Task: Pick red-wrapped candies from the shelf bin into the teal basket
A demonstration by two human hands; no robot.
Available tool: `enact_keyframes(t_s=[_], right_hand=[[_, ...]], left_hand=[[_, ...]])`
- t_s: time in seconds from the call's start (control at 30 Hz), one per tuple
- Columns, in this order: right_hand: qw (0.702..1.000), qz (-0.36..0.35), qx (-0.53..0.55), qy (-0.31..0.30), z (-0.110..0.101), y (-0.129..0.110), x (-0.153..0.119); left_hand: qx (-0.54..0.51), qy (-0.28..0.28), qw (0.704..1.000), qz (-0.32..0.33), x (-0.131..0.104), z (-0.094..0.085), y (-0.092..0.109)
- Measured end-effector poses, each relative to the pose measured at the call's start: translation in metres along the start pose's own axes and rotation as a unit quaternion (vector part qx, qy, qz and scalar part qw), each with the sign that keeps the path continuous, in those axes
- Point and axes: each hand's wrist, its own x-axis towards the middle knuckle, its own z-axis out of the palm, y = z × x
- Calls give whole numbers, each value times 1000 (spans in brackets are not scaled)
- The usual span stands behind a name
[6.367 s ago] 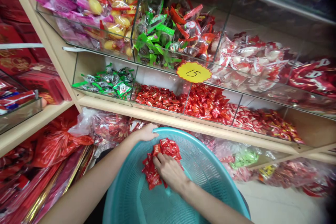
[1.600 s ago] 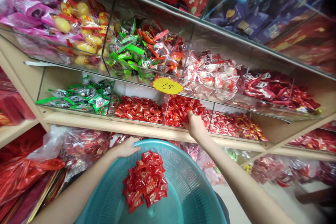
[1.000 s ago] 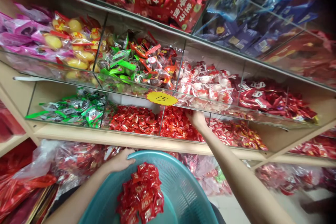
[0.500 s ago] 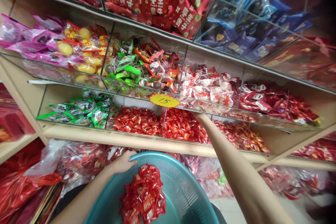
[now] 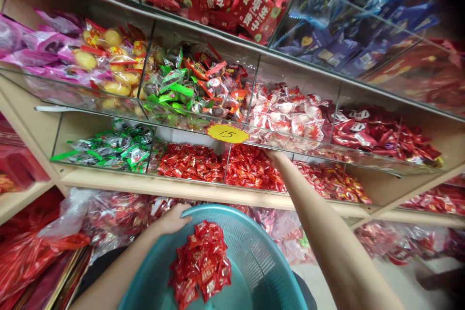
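My left hand (image 5: 176, 219) grips the rim of a teal plastic basket (image 5: 269, 256), with the thumb over the edge. A pile of small red-wrapped candies (image 5: 203, 264) lies inside the basket. My right hand (image 5: 275, 155) reaches into the lower shelf, over the compartment of red-wrapped candies (image 5: 247, 169). Its fingers are hidden behind the shelf's front edge and the candy heap, so what they hold does not show.
A yellow tag reading 15 (image 5: 227, 133) hangs on the upper shelf's edge. Green-wrapped candies (image 5: 123, 147) fill the left lower compartment. Glass dividers and a wooden ledge (image 5: 174, 186) bound the bins. Stuffed plastic bags (image 5: 116, 213) lie under the shelf.
The view has shifted slightly, so the shelves sit a little higher. My right hand stays inside the lower shelf, and my left hand stays on the basket rim.
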Motion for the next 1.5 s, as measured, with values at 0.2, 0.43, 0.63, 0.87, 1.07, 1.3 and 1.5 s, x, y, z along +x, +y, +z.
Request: enact_keyframes(t_s=[0.2, 0.43, 0.63, 0.87, 1.07, 1.3, 1.5], right_hand=[[978, 74, 194, 22, -19, -6, -31], [957, 64, 271, -76, -16, -8, -131], [931, -4, -55, -360, 26, 50, -194], [845, 41, -333, -416, 43, 99, -219], [841, 80, -354, -400, 54, 103, -223], [856, 90, -333, -386, 59, 107, -225], [861, 92, -312, -390, 52, 107, -225]], left_hand=[[8, -10, 1000, -4, -1, -1, 3], [-8, -16, 1000, -2, 0, 0, -1], [-12, -21, 1000, 0, 0, 2, 3], [-19, -13, 1000, -3, -1, -2, 9], [-11, -7, 1000, -22, -1, -5, 19], [-9, -14, 1000, -19, -2, -6, 22], [-12, -17, 999, -24, 0, -5, 24]])
